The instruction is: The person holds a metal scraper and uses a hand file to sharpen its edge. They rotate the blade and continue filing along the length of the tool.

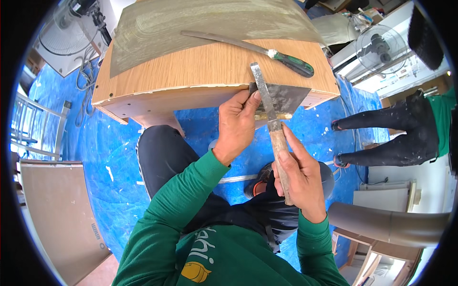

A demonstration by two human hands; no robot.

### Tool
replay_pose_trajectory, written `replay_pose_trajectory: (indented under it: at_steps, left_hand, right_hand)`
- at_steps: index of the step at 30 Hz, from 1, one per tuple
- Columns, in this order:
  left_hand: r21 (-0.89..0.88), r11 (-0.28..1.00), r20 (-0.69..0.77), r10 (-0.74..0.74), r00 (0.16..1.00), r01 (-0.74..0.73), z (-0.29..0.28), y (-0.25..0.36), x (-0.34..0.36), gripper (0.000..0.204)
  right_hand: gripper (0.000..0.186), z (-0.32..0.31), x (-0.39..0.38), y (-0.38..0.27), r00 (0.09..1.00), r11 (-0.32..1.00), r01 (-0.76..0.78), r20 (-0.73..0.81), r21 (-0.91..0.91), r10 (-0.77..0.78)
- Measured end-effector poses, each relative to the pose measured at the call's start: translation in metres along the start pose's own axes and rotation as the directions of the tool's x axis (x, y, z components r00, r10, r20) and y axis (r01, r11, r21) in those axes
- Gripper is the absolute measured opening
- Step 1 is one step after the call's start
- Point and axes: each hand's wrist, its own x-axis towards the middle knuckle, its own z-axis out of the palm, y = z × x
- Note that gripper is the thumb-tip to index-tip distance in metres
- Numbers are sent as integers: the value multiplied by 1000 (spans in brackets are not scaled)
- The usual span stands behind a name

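My right hand point(302, 177) is wrapped round the wooden handle of a chisel point(265, 95), its flat metal blade pointing up and away from me. In my left hand point(238, 125), thumb and fingers pinch the left edge of a dark, flat scraper plate point(292, 97). A yellowish strip runs along the plate's near edge. The chisel blade crosses over the plate, close to my left thumb; whether they touch I cannot tell. Just beyond lies a long file point(229, 41) with a green and black handle, resting on a wood-grain cabinet panel point(191, 71).
A greyish-green sheet point(214, 21) covers the cabinet's far part. Blue sheeting point(109, 143) spreads over the floor. Fans stand at far left point(64, 31) and far right point(380, 45). Another person point(405, 128) stands at right. A brown board point(62, 209) lies at left, a grey roll point(389, 224) at right.
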Motion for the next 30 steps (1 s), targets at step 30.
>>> replay_pose_trajectory:
  at_steps: [30]
  left_hand:
    - [91,996,-44,8,999,-4,1,4,1,26]
  right_hand:
    - [58,-6,9,-9,995,995,87,-51,-42,-89]
